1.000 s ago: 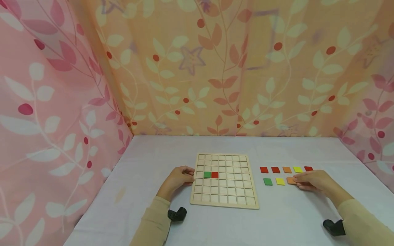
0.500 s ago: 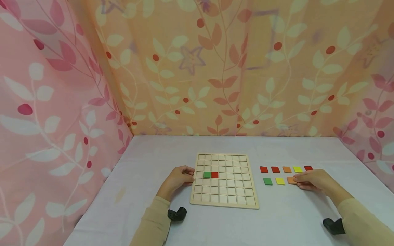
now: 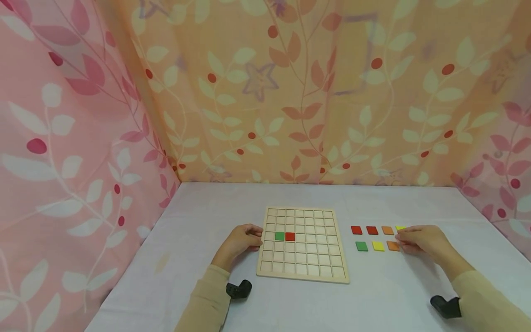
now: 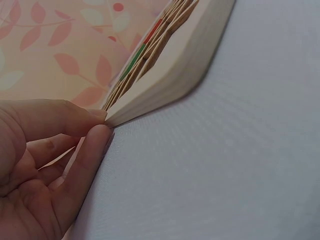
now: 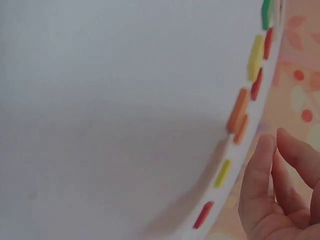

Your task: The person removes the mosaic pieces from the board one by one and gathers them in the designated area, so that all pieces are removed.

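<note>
A wooden grid board (image 3: 309, 244) lies on the table; a green tile (image 3: 280, 236) and a red tile (image 3: 290, 236) sit side by side in its cells. My left hand (image 3: 240, 240) pinches the board's left edge between thumb and finger, as the left wrist view shows. Above the tiles on the right hovers my right hand (image 3: 425, 242), thumb and finger close together with nothing between them. Below it lie an orange tile (image 5: 238, 111) and, in the back row, a yellow tile (image 5: 222, 173). The far red tile (image 5: 203, 215) is hidden by the hand in the head view.
Left of the right hand lie red tiles (image 3: 356, 230), another orange tile (image 3: 387, 230), a green tile (image 3: 362, 246) and a yellow tile (image 3: 378, 246). A white cloth covers the table (image 3: 215, 203). Patterned curtains (image 3: 249, 115) stand behind and at the sides.
My right hand has come off the front-row orange tile and shifted slightly up and back, over the back-row yellow tile. The left hand and the board have stayed put.
</note>
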The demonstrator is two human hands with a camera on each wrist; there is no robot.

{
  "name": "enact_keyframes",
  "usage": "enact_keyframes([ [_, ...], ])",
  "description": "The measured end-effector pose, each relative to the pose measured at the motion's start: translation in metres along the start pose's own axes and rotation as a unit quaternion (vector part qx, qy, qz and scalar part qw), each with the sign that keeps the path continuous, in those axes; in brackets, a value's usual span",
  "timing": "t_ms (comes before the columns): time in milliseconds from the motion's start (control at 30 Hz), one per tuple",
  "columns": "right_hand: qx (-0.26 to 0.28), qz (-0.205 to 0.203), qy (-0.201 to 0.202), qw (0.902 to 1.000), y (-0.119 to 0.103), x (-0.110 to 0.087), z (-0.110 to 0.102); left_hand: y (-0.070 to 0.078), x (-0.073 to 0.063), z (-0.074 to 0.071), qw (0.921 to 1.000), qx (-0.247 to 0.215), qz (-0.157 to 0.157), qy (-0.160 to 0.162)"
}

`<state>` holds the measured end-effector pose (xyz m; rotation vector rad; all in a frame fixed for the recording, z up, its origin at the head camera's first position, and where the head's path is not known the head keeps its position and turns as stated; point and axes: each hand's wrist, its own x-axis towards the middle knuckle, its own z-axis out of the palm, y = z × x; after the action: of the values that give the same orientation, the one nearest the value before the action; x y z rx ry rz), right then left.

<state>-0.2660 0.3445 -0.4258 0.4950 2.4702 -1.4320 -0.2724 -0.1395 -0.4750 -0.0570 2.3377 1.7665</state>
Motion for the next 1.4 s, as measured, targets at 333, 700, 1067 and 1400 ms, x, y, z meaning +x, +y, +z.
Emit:
enact_keyframes([
  [333, 0.000, -0.083, -0.021, 0.9963, -0.036, -0.014, 0.046, -0.002, 0.001, -0.001, 0.9999, 0.013, 0.002, 0.001],
  [700, 0.070, -0.111, -0.088, 0.9875, -0.066, -0.017, 0.103, -0.002, 0.003, 0.000, 0.9999, 0.014, -0.001, 0.002],
  [1067, 0.113, -0.114, -0.124, 0.9793, -0.080, -0.017, 0.140, -0.001, 0.001, 0.000, 0.9999, 0.013, -0.005, 0.001],
  [1400, 0.106, -0.097, -0.132, 0.9808, -0.094, -0.012, 0.164, -0.001, 0.001, 0.001, 1.0000, 0.006, -0.007, 0.001],
])
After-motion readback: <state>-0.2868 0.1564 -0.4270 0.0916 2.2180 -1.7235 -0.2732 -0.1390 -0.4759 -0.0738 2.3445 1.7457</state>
